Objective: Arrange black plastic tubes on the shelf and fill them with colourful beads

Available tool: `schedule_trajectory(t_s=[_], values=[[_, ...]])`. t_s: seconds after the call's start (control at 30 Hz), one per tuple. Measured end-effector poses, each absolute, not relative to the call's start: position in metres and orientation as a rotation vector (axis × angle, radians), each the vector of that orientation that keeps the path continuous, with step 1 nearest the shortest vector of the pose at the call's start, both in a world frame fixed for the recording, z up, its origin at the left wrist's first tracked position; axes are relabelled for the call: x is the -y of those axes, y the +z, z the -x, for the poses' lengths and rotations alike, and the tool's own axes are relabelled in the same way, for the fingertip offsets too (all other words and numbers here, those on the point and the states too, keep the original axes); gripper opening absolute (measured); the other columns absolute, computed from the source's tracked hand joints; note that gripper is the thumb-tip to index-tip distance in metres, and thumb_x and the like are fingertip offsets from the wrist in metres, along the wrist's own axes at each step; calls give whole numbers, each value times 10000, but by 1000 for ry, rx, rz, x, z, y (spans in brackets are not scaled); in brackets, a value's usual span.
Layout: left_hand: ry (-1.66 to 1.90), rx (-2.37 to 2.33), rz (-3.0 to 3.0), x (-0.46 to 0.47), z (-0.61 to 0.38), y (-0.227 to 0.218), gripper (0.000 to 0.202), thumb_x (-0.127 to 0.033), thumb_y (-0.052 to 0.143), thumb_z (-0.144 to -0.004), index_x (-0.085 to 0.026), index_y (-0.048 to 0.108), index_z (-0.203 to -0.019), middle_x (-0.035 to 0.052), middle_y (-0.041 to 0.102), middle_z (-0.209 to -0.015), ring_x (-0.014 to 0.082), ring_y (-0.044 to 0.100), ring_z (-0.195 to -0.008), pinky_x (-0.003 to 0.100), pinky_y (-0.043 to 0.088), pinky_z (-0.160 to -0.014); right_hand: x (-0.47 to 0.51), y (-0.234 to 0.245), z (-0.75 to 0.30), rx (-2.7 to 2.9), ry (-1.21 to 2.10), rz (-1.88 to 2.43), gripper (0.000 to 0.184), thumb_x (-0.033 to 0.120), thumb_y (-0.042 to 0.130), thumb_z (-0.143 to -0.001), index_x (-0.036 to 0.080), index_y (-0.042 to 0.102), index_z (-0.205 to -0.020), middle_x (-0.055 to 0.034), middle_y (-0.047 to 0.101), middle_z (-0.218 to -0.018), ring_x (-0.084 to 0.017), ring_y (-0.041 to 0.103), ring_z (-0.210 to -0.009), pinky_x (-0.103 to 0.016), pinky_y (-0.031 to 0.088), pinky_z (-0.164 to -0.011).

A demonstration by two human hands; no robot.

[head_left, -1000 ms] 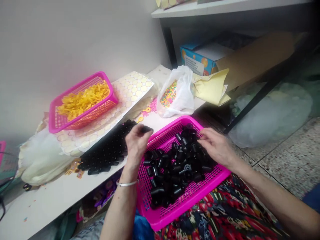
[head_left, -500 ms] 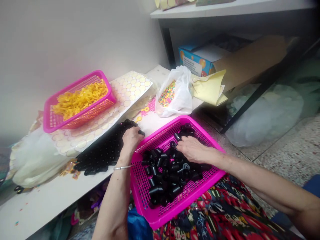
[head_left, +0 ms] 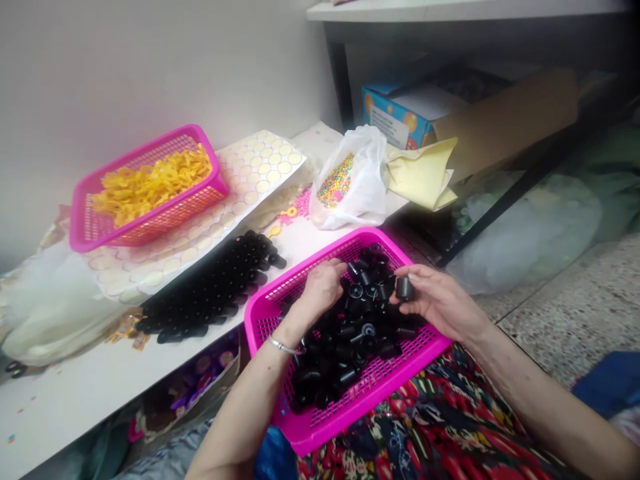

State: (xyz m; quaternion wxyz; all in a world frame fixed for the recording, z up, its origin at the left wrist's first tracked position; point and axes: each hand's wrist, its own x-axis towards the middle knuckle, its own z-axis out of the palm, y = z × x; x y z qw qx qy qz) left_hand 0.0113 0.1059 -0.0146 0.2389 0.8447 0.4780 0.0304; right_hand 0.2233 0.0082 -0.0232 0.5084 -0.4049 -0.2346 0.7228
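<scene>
Left of both hands, many black pieces (head_left: 210, 293) are already set in tight rows on the surface (head_left: 80, 407). The left hand (head_left: 320, 287) curls above the pink basket (head_left: 370, 405), its grip hidden; below, many loose pieces (head_left: 350, 333) are left; apart, the right hand (head_left: 443, 300) pinches one piece (head_left: 405, 289).

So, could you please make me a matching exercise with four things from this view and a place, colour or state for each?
1. right hand
2. bracelet
3. small beads
4. labelled box

A. inside the white bag
B. blue with orange spots
C. holding a black piece
D. silver-coloured

Pairs: 1-C, 2-D, 3-A, 4-B
</scene>
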Motion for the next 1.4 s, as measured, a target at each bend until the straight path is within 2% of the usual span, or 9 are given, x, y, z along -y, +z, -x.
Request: schedule_trajectory(t_s=[0.13, 0.23, 0.33, 0.47, 0.57, 0.67, 0.8, 0.93, 1.4], values=[[-142, -996, -2572, -125, -22, -34, 331, -8, 426, -650, -170, 627, -857, 84, 619, -1003, 230, 550, -965, 331, 423, -871, 2, -26, -225, 531, 1767, 966, 225, 289, 669, -764, 180, 652, -960, -46, 665, -847, -154, 650, -753, -277, 552, -638], [-216, -1086, -2478, -133, -27, -38, 327, -19, 436, -652, -175, 614, -876, 69, 632, -939, 221, 578, -901, 322, 444, -829, 7, -28, -224, 556, 1772, 948, 233, 277, 688, -753, 172, 652, -958, -60, 683, -880, -140, 632, -764, -250, 527, -632], [-242, -1180, -2426, -132, -27, -42, 373, -27, 464, -637, -171, 602, -952, 72, 635, -914, 226, 595, -870, 317, 465, -768, 9, -29, -222, 610, 1762, 941, 267, 314, 687, -759, 155, 635, -968, -65, 686, -824, -124, 620, -697, -236, 506, -594], [-255, -1279, -2384, -126, -21, -48, 310, -62, 516, -647, -146, 634, -922, 100, 645, -906, 257, 606, -872, 353, 478, -754, 9, -31, -218, 640, 1736, 949, 344, 351, 710, -725, 171, 602, -997, -27, 663, -754, -137, 637, -644, -258, 516, -564], [-58, -1336, -2218, -120, -16, -46, 281, -142, 596, -675, -150, 651, -950, 82, 657, -944, 237, 610, -889, 341, 482, -785, 9, -35, -215, 683, 1661, 969, 382, 263, 777, -633, 174, 613, -965, -4, 653, -739, -133, 636, -647, -251, 518, -575], [322, -1280, -1771, -110, -13, -31, 346, -190, 705, -620, -141, 657, -959, 47, 672, -898, 204, 620, -830, 319, 489, -776, 8, -36, -213, 774, 1546, 1006, 376, 197, 793, -589, 178, 647, -935, -3, 661, -790, -124, 623, -706, -248, 516, -639], [512, -1131, -1482, -92, -18, -6, 372, -186, 780, -553, -150, 665, -905, 13, 663, -830, 176, 605, -768, 308, 486, -744, 1, -29, -210, 1026, 1289, 1043, 342, 195, 752, -642, 200, 677, -975, -31, 649, -939, -162, 614, -845, -298, 514, -748], [600, -1047, -1657, -79, -26, 4, 319, -146, 792, -548, -160, 691, -850, 14, 644, -823, 172, 588, -804, 300, 459, -775, -7, -22, -206, 1316, 1019, 1081, 327, 151, 680, -719, 211, 649, -1039, -48, 636, -993, -184, 599, -934, -340, 483, -851], [446, -939, -1999, -72, -28, 4, 282, -127, 688, -655, -185, 703, -931, 8, 578, -812, 143, 544, -748, 257, 424, -661, -7, -28, -210, 1623, 721, 1177, 281, 136, 603, -799, 166, 604, -1078, -96, 636, -997, -206, 594, -926, -361, 496, -824]])
